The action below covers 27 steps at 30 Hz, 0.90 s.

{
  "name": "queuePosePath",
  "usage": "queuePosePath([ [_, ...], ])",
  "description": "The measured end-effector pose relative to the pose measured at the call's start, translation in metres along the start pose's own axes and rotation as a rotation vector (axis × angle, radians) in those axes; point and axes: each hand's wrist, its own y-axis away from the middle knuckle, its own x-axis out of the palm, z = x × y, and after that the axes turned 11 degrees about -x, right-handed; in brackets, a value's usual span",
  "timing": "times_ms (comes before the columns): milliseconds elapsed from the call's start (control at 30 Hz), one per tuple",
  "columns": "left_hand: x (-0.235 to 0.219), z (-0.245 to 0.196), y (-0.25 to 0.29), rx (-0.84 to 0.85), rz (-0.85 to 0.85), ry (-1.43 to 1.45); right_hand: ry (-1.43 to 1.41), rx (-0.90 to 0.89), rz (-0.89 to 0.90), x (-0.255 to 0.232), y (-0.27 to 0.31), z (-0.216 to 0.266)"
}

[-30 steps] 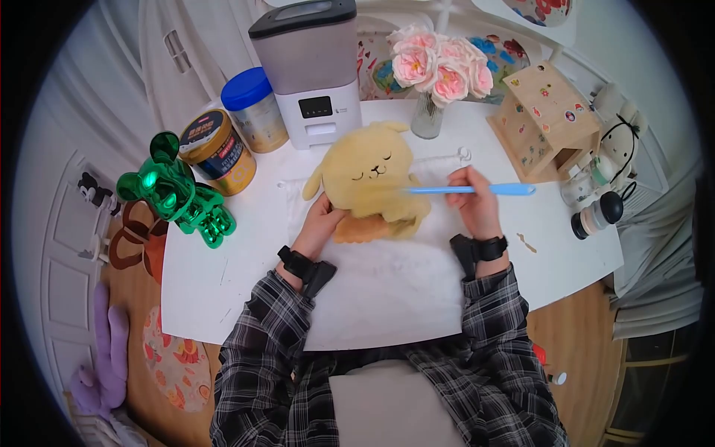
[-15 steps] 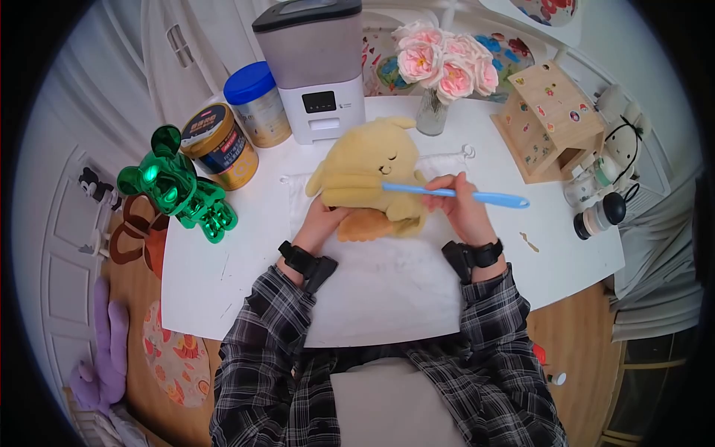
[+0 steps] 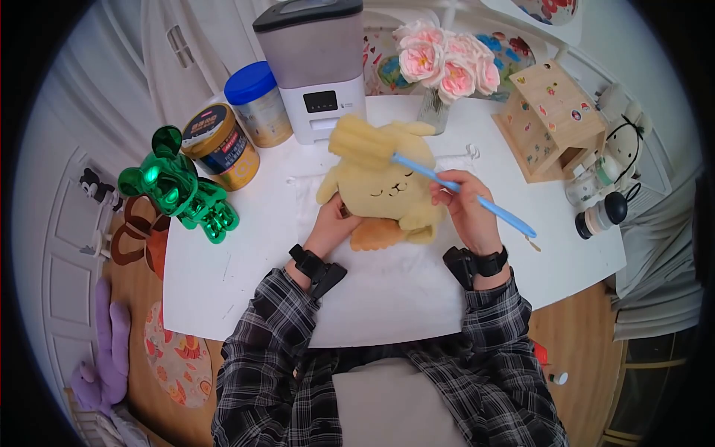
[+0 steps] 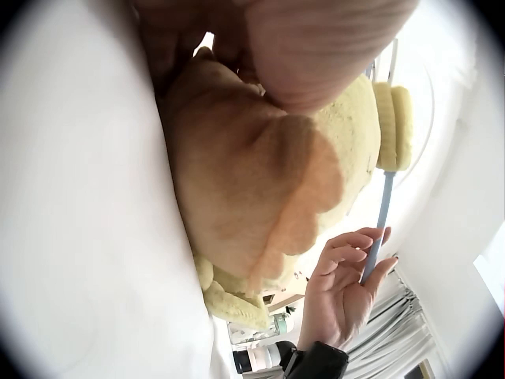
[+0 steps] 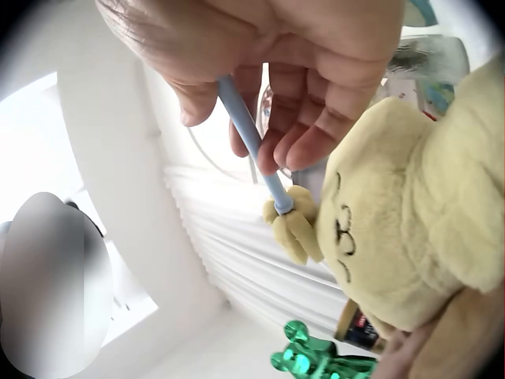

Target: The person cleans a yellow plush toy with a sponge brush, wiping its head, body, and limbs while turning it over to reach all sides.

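The left hand [image 3: 333, 227] holds the yellow toy [image 3: 387, 182]; the right hand [image 3: 471, 212] pinches the blue stick [image 3: 488, 206] of a fluffy duster [image 3: 362, 143].

A shiny green bear figure [image 3: 175, 186] stands on the left side of the white table [image 3: 201, 287], near a gold tub [image 3: 227, 153] with a dark label. Just beside that is a tub with a blue lid [image 3: 261, 112], then a tall grey and white dispenser [image 3: 316, 82]. Pink roses [image 3: 450, 63] fill a glass vase [image 3: 433, 113] between the dispenser and a stickered wooden house [image 3: 551, 115]. A black-capped bottle [image 3: 602, 214] stands near the table's right edge. Left of the table lie a purple soft toy [image 3: 108, 354] and a patterned mat [image 3: 177, 357]; a grey curtain [image 3: 652, 283] hangs at right
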Motion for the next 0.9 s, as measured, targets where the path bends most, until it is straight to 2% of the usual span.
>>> queuePosePath([
  [33,0.001,-0.003,0.002,-0.007,-0.003,-0.005,0.106,0.03,0.035,0.003,0.001,0.002],
  [133,0.002,-0.001,0.002,-0.004,-0.002,0.003,0.178,-0.004,0.103,-0.009,-0.001,0.011],
  [233,0.003,-0.005,0.004,-0.032,-0.002,0.023,0.067,0.0,0.079,-0.034,-0.003,0.018],
  [333,0.003,-0.01,0.004,-0.066,0.002,0.05,0.123,0.05,-0.032,-0.051,-0.006,0.027],
  [367,0.004,-0.011,0.004,-0.074,0.005,0.061,0.089,0.018,-0.012,-0.057,-0.006,0.025],
  [467,0.006,-0.012,0.006,-0.091,-0.003,0.076,-0.155,-0.011,-0.058,-0.05,-0.003,0.014],
  [600,0.005,-0.01,0.005,-0.061,-0.001,0.049,0.032,0.16,0.036,-0.019,0.0,0.002],
  [633,0.005,-0.009,0.005,-0.051,-0.002,0.049,0.026,0.172,0.003,-0.02,-0.001,0.001],
  [733,0.003,-0.007,0.004,-0.061,0.014,0.067,-0.017,0.175,0.006,-0.056,-0.006,0.005],
  [900,0.004,-0.013,0.006,-0.083,0.035,0.105,0.056,0.157,-0.092,-0.101,-0.009,0.018],
])
